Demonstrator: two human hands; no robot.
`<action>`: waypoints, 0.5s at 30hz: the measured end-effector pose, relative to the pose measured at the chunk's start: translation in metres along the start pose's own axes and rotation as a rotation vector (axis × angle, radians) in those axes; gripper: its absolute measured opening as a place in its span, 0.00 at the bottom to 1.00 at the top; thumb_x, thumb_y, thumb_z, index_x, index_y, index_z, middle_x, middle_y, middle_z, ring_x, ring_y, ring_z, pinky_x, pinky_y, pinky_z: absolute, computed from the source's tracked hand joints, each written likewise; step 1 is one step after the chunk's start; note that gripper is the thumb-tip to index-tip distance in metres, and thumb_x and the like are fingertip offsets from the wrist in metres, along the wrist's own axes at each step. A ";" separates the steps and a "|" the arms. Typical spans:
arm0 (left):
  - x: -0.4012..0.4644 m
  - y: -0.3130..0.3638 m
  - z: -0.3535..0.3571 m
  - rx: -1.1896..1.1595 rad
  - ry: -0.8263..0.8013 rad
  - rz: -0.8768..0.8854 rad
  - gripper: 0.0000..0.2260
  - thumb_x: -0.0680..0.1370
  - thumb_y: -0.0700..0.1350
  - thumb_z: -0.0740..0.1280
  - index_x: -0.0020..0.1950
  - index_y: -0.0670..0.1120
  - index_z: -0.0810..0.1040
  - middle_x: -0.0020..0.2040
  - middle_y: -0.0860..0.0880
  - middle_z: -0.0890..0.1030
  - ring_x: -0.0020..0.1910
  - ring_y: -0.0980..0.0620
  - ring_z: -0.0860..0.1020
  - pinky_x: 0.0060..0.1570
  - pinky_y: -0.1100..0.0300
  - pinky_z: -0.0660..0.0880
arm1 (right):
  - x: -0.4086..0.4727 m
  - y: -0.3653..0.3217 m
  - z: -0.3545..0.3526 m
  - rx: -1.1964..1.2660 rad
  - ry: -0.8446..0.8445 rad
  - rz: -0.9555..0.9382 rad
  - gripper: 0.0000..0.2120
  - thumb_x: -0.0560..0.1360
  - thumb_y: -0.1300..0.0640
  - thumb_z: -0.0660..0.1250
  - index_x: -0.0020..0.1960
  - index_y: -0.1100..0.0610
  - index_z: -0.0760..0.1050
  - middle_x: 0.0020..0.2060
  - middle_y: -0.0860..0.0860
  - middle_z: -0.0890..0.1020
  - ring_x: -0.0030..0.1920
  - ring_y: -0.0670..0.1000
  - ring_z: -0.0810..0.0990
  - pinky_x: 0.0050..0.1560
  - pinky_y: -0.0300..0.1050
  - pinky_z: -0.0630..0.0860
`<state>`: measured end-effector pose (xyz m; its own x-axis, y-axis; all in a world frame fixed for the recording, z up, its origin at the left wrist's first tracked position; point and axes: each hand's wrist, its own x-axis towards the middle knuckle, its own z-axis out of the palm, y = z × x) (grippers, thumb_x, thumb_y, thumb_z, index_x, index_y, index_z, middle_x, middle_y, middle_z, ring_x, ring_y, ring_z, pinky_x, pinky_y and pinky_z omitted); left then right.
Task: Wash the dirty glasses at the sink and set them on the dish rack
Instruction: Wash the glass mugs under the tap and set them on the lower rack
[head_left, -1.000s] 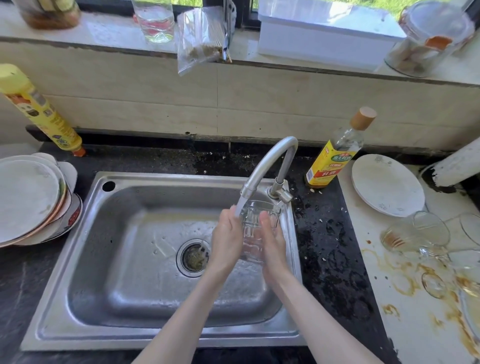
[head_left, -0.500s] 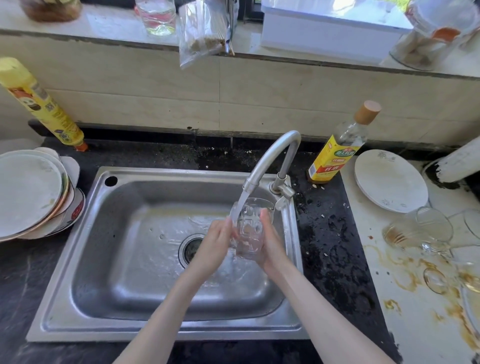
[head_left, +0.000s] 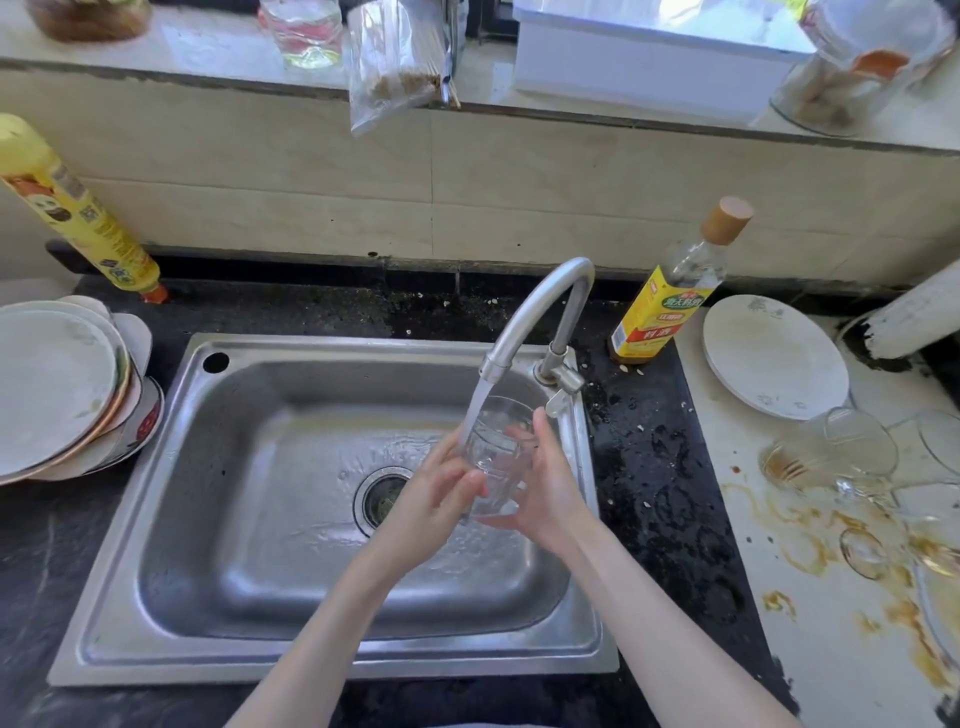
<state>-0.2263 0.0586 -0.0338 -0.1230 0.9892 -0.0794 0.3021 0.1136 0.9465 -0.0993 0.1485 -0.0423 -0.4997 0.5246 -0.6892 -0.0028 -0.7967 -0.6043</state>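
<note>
Right now a clear glass (head_left: 496, 457) is being rinsed under the stream running from the tap (head_left: 535, 317), over the right part of the sink (head_left: 234, 519), just beside the drain (head_left: 382, 496). It is being held nearly upright between both hands: the left hand (head_left: 441, 486) is being pressed against its left side with the fingers wrapped round it, and the right hand (head_left: 545, 480) is being cupped round its right side and base, the fingers curled onto the wall.

For this step to be done well, the glass is probably best being turned slowly so that the water is being led over the whole inside and rim, with the mouth kept tilted toward the stream. Wet glass is likely to be slippery, so a firm hold from both sides is being called for, and the rim should be kept away from the metal spout.

More dirty glasses (head_left: 831, 457) are lying tipped on the stained counter (head_left: 810, 597) to the right, near a white plate (head_left: 774, 356), so much of the task is judged to be left. No dish rack is being shown in view.
</note>
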 end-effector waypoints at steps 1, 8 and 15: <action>-0.001 0.002 -0.002 -0.017 0.002 -0.029 0.12 0.80 0.48 0.60 0.39 0.52 0.78 0.65 0.56 0.70 0.58 0.71 0.70 0.51 0.78 0.65 | 0.003 0.001 0.000 -0.006 0.027 -0.019 0.25 0.73 0.31 0.53 0.53 0.47 0.79 0.51 0.54 0.83 0.48 0.56 0.81 0.51 0.58 0.76; 0.014 -0.005 -0.029 -0.062 0.011 -0.006 0.19 0.76 0.41 0.67 0.60 0.61 0.69 0.71 0.55 0.63 0.68 0.57 0.67 0.61 0.60 0.71 | 0.002 -0.015 0.002 -0.271 -0.063 -0.090 0.25 0.72 0.33 0.53 0.54 0.49 0.77 0.53 0.55 0.79 0.53 0.57 0.78 0.48 0.54 0.75; 0.019 -0.008 -0.026 0.241 0.062 0.236 0.04 0.72 0.42 0.66 0.41 0.51 0.73 0.67 0.49 0.67 0.65 0.51 0.71 0.59 0.54 0.72 | -0.004 -0.014 0.009 -0.326 -0.046 -0.184 0.32 0.71 0.28 0.48 0.55 0.47 0.78 0.57 0.49 0.81 0.61 0.50 0.77 0.53 0.49 0.74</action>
<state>-0.2553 0.0745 -0.0348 -0.0783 0.9841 0.1594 0.5427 -0.0920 0.8349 -0.1053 0.1552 -0.0271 -0.5545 0.6302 -0.5435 0.1760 -0.5495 -0.8167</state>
